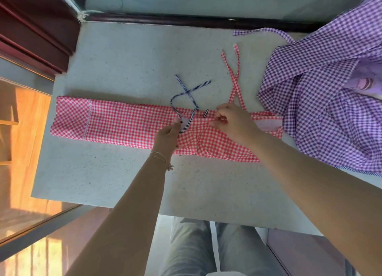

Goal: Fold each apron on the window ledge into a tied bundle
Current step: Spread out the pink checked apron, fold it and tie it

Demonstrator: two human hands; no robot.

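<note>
Red gingham apron (128, 123) is laid folded into a long strip across the grey window ledge (124, 65). Blue-striped tie (187, 94) is pinched by the left hand (168, 136) — red fabric is gripped by the right hand (231, 121). Purple gingham apron (322, 102) is heaped at the right, unfolded.

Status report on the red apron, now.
Left hand pinches striped tie; right hand grips fabric. Red apron folded long, untied. Purple apron overlaps its right end.
</note>
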